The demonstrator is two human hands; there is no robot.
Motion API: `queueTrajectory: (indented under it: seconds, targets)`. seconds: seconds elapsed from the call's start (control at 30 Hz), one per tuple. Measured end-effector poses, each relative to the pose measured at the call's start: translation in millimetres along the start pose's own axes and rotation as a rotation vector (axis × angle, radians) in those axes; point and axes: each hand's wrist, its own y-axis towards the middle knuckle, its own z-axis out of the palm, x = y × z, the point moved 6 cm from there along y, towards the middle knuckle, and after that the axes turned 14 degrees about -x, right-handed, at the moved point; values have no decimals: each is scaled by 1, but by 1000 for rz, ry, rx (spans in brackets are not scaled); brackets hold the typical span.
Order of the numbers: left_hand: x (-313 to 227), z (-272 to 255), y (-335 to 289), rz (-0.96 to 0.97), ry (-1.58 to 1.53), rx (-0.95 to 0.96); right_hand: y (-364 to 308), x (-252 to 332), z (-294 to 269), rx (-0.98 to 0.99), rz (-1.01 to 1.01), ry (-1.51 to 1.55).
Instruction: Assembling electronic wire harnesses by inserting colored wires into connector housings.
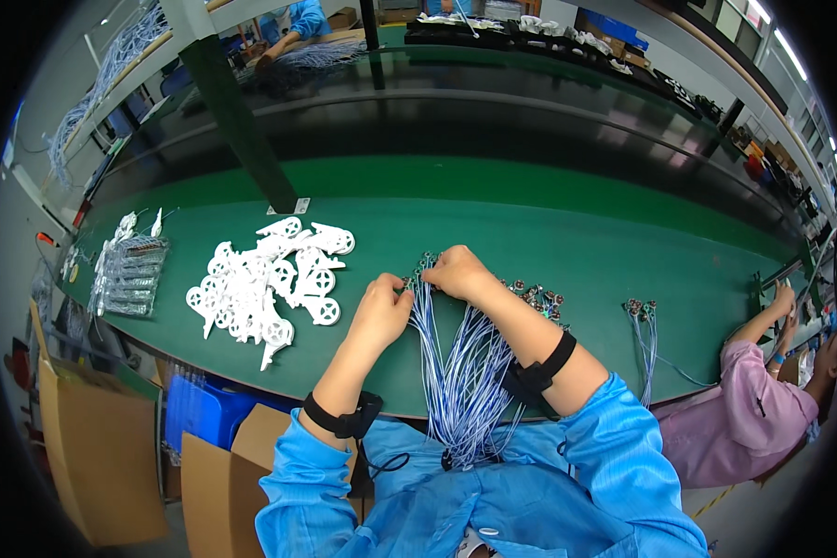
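Trailing over the near edge of the green table (391,225), the blue-and-white wires (456,386) are pinched at their metal-tipped far ends by the right hand (459,273); beside it, the left hand (381,309) is held at those ends too, whether closed on one cannot be told. White plastic parts (237,293) are heaped further left.
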Motion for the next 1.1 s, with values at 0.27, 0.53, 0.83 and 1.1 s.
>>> queueTrajectory:
  seconds: [0.27, 0.53, 0.83, 1.1]
  targets:
    - [7, -8, 1, -18, 9, -153, -26, 3, -14, 97, 33, 569]
    - [-12, 12, -4, -398, -817, 268, -37, 5, -17, 107, -79, 758]
    - [-42, -4, -9, -8, -721, 72, -56, 1, -58, 29, -52, 758]
    - [-94, -3, -16, -22, -556, 470, -68, -11, -102, 3, -181, 732]
